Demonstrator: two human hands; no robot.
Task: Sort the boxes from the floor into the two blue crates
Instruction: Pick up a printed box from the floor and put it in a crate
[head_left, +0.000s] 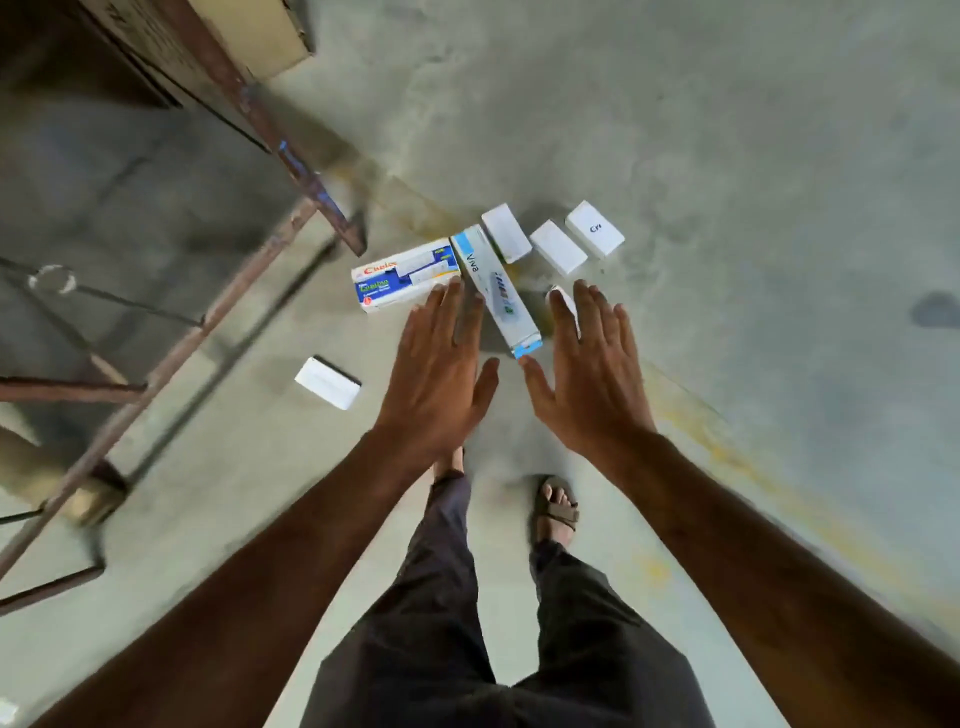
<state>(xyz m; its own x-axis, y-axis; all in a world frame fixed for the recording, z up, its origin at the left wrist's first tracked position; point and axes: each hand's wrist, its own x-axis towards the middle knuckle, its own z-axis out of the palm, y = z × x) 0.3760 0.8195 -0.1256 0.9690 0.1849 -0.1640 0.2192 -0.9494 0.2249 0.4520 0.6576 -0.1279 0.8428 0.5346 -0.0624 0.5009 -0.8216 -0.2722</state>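
Several boxes lie on the concrete floor ahead of me. A long white and light-blue box (496, 291) lies lengthwise between my hands. To its left is a white box with red and blue print (405, 280). Three plain white boxes sit beyond: one (505, 232), another (558, 246), and one with black lettering (594, 228). A further white box (328, 382) lies alone to the left. My left hand (439, 379) and my right hand (587, 374) hover palm-down, fingers spread, holding nothing. A small white box (562, 300) is partly hidden behind my right fingers. No blue crate is in view.
A rusty metal frame (249, 260) runs across the left side, with cardboard cartons (249, 36) behind it at the top left. My feet in sandals (556, 512) stand just short of the boxes. A faded yellow line (727, 457) crosses the floor on the right.
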